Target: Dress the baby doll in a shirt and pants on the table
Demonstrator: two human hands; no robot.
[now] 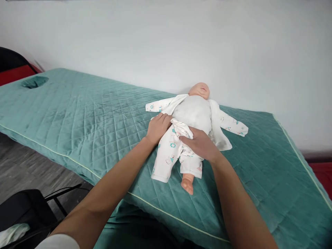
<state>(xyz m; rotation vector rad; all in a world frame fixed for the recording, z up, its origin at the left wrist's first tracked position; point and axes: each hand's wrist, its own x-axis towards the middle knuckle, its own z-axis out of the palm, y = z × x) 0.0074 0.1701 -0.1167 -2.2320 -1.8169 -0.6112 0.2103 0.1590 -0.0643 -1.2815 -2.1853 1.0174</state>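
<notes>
A baby doll (pixel 195 110) lies on its back on a green quilted bed, its head toward the wall. Its white patterned jacket (pixel 223 138) is spread open, baring a white cloth torso. White printed trousers (pixel 169 148) cover the legs; one bare foot (pixel 187 185) sticks out of the right-hand leg, while no foot shows at the other. My left hand (pixel 159 127) is at the waistband on the left, its fingers curled at the cloth. At the waist's right side, my right hand (pixel 199 142) grips the bunched waistband, thumb on top and fingers partly hidden.
The green quilted bed cover (pixel 98 121) stretches far left, with a face hole (pixel 35 82) near that end. A pale wall (pixel 166 45) stands behind. At lower left is a black chair (pixel 28 211) with light cloth on it.
</notes>
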